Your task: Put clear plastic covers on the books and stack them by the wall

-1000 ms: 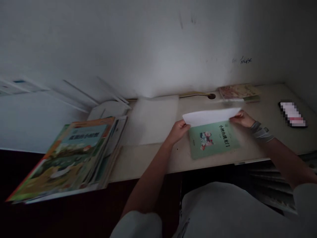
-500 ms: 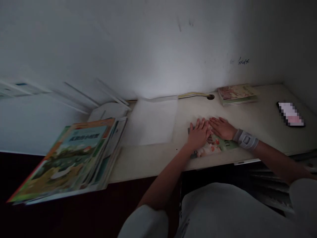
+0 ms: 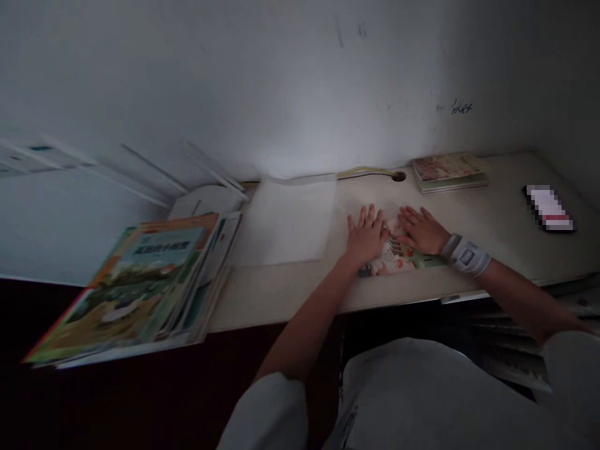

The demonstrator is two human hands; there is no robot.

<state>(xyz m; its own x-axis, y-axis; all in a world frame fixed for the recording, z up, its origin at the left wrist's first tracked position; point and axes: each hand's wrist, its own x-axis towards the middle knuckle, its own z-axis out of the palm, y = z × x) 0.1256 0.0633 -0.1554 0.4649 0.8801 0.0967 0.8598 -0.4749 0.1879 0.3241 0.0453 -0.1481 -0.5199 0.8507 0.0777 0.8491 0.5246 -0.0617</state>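
A book with an illustrated pink and green cover (image 3: 398,257) lies flat near the front edge of the white desk (image 3: 276,290). My left hand (image 3: 365,236) rests on its left part, fingers spread and palm down. On the upper right of the cover lies my right hand (image 3: 424,230), its fingers stretched out and a grey band round the wrist. Both hands hide much of the cover, and neither grips anything.
At the left is a stack of picture books (image 3: 135,281), jutting past the desk's front edge. A white sheet (image 3: 295,219) lies beside it. Toward the back are a small pile of books (image 3: 450,172) and a cable hole (image 3: 398,177). A phone (image 3: 549,207) lies at the right.
My hands have moved apart: the left has slid leftward and its fingers have spread more. More of the cover's middle shows between them. The view has shifted slightly.
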